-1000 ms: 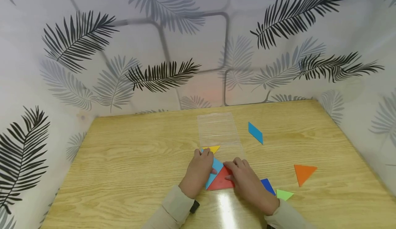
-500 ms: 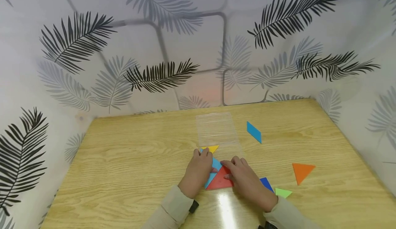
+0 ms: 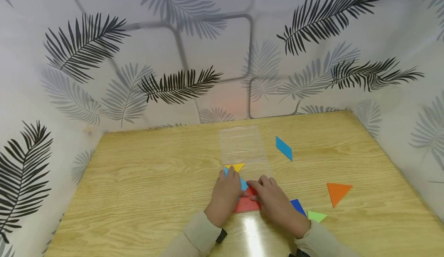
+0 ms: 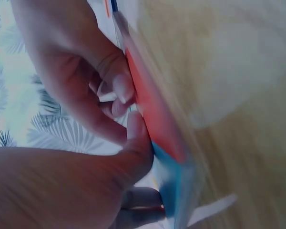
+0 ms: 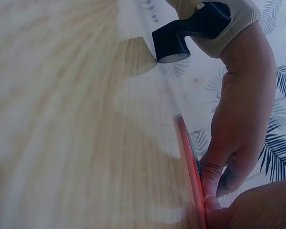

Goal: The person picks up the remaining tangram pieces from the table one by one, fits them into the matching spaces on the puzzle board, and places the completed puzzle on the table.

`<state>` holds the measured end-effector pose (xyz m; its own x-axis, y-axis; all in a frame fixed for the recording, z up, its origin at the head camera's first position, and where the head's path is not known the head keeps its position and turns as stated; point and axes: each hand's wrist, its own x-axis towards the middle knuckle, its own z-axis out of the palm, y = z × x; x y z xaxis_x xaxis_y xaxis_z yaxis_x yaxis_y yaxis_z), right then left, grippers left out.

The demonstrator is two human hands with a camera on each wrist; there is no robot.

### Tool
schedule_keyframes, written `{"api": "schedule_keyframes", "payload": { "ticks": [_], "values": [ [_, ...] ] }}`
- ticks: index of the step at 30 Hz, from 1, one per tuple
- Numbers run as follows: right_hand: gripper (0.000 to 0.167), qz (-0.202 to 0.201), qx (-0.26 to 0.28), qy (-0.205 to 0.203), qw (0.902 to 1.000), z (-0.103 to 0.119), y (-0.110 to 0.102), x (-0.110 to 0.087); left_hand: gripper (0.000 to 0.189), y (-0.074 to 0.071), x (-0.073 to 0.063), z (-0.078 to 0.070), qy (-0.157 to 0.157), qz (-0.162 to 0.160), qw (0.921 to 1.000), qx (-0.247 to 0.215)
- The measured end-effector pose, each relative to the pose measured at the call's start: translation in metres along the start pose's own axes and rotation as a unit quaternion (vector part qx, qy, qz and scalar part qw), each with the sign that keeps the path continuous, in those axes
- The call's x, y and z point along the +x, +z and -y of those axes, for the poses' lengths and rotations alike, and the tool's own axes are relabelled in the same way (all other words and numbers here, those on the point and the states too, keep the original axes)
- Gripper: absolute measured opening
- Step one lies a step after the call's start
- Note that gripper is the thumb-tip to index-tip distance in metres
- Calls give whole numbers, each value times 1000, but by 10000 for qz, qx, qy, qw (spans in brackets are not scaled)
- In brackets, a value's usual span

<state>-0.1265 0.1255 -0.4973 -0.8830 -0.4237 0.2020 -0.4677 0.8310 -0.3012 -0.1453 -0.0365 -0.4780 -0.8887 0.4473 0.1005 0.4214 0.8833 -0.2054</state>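
My left hand (image 3: 224, 198) lies over a light blue tangram piece (image 3: 244, 185), its thumb reaching onto the red triangle (image 3: 247, 206). In the left wrist view that thumb presses near the seam between the red and blue pieces. From the other side my right hand (image 3: 276, 204) touches the red triangle with thumb and index finger, the thumbs of both hands close together. A yellow triangle (image 3: 237, 167) lies just beyond the left fingertips. These pieces lie in the near half of a clear plastic case (image 3: 243, 145), whose other half stretches behind.
A blue parallelogram (image 3: 284, 148) lies at the back right of the wooden table (image 3: 149, 180). Farther right is an orange triangle (image 3: 338, 193). A dark blue piece (image 3: 299, 207) and a light green triangle (image 3: 316, 216) lie beside the right forearm, partly covered.
My left hand has shifted slightly right and its thumb now reaches over the red triangle, covering more of the red and blue seam. The right hand stays in place on the red triangle.
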Motion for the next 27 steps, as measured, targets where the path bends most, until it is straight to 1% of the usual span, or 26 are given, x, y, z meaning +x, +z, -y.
{"api": "schedule_keyframes", "payload": {
  "ticks": [1, 2, 6, 12, 18, 24, 27],
  "values": [
    [37, 4, -5, 10, 10000, 0, 0, 0, 70, 0, -1, -2, -59, 66, 10000, 4],
    [37, 6, 12, 22, 10000, 0, -1, 0, 70, -1, -1, -3, -147, 135, 9998, -84],
    [36, 36, 55, 50, 10000, 1, -2, 1, 67, -7, -3, -7, -316, 326, 9988, -191],
    [36, 111, 167, 106, 9997, 2, -1, 0, 64, -12, -3, -9, -390, 448, 9978, -295],
    [37, 93, 207, 68, 9997, 0, 0, -1, 68, -14, -3, -9, -450, 437, 9977, -274],
    [37, -36, 198, -5, 9998, -2, 2, -2, 69, -12, -3, -9, -440, 435, 9979, -180],
    [36, -119, 230, -57, 9996, -2, 2, -3, 69, -11, -3, -10, -452, 382, 9982, -140]
  ]
}}
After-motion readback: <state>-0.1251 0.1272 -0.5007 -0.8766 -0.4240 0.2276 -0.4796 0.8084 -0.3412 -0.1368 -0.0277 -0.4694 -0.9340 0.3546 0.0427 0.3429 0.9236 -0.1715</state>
